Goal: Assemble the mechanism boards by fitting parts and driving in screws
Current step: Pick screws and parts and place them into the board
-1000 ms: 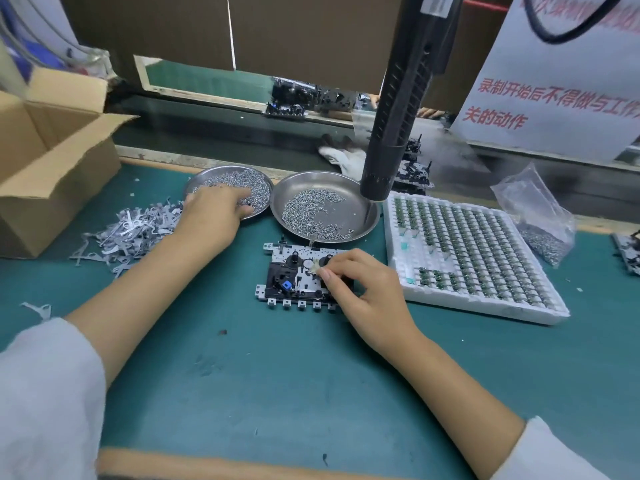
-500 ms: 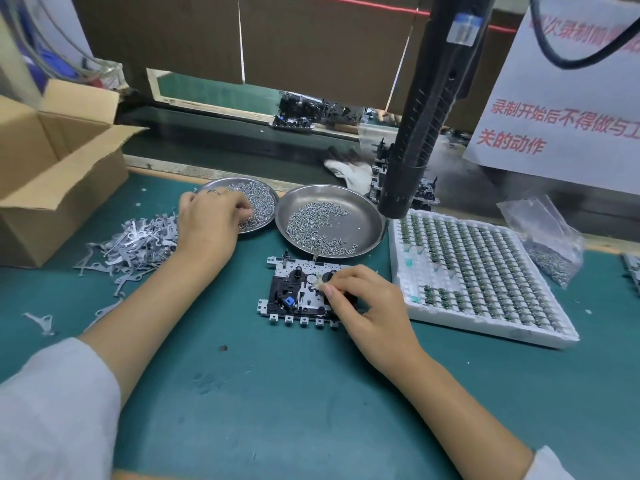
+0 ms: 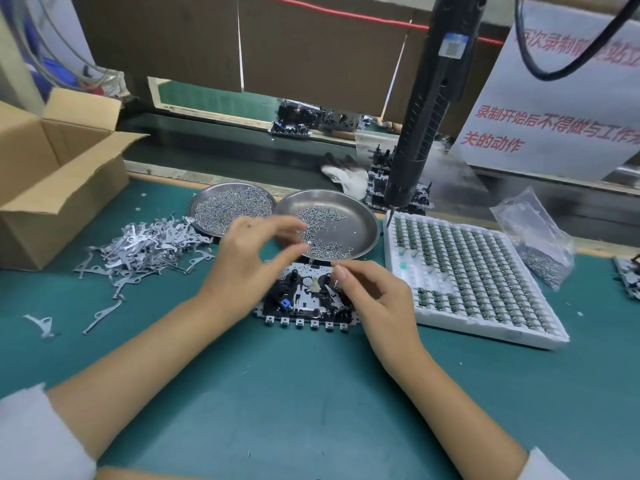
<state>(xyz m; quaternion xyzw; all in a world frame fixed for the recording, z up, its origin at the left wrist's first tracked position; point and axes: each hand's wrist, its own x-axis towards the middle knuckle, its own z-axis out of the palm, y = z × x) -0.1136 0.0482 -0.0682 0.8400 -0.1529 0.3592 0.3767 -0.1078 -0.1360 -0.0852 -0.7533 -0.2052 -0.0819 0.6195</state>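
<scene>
Cardboard box (image 3: 52, 174) at nine o'clock; metal levers (image 3: 145, 247) beside it. Left hand (image 3: 249, 261), blurred, thumb and forefinger near-pinched: grip cannot be told. Mechanism board (image 3: 304, 303) at centre; right hand (image 3: 370, 299) fingers curl onto it. White tray (image 3: 467, 271) at three o'clock

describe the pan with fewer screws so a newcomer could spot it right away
Start at the green mat and look to its far edge, where two round metal pans sit side by side, left of the white parts tray. The one you want is the right pan, directly beyond the black board. Its shiny bottom mostly shows through a thin scatter of screws, while the left pan is thickly covered.
</scene>
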